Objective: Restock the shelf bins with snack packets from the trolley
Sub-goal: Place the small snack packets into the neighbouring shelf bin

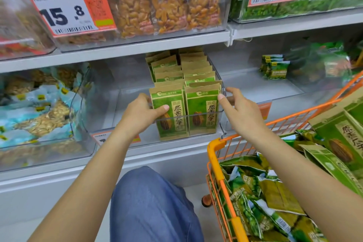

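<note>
1. The left hand (140, 114) grips the front left packet (170, 113) of the two rows of green-and-kraft seed packets standing in the clear bin (221, 122) at the centre of the frame, thumb across its face and the other fingers behind its left edge. If that hand pulls or lets go unevenly, the front packet could tip forward over the bin's low front lip.

2. The right hand (242, 112) is released, fingers spread, the thumb tip touching the upper right corner of the front right packet (203, 112). A careless nudge there could skew that row against the bin's side wall.

3. The rows fill only the right part of the bin; the left part shows bare, so nothing props the left row on that side and it may lean or fan over.

4. The orange trolley (216, 149) at lower right stands near the shelf edge (117, 51), heaped with loose green packets (255, 192). An elbow swung back for more stock could knock packets onto the floor.

5. The trolley holds more than one green design beside a printed carton (337, 129); a hasty grab could put the wrong product into this bin.
</note>
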Demonstrator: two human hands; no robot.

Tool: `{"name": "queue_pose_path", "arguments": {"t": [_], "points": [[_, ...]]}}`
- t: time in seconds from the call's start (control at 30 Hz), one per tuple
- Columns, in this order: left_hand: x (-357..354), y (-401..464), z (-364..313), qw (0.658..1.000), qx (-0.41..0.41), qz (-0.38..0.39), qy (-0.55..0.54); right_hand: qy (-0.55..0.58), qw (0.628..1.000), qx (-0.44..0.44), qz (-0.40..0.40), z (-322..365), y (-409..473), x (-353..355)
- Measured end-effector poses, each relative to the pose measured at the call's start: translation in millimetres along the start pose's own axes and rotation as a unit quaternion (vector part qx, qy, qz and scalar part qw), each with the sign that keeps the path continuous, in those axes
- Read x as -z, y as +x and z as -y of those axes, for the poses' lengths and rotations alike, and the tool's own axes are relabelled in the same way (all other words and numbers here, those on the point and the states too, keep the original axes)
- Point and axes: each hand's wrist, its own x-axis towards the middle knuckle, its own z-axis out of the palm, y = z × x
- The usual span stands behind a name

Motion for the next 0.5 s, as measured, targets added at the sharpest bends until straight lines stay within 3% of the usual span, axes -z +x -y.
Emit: {"name": "queue_pose_path", "arguments": {"t": [0.17,0.3,0.33,0.43,0.5], "points": [[-2,1,-15,0.997,0.028,0.050,-0.056,-0.103,0.994,0.032,-0.031,-3,-5,-12],[13,-3,-27,0.984,0.031,0.170,-0.052,-0.096,0.994,0.035,-0.037,-5,-3,-12],[18,-5,-31,0.982,0.035,0.166,-0.084,-0.100,0.993,0.042,-0.039,-6,-3,-12],[22,20,-32,0.971,0.097,-0.016,-0.217,-0.166,0.981,0.065,-0.073,-7,-2,-12],[14,46,-26,0.947,0.145,-0.055,-0.281,-0.224,0.968,0.070,-0.089,-6,1,-11]]}}
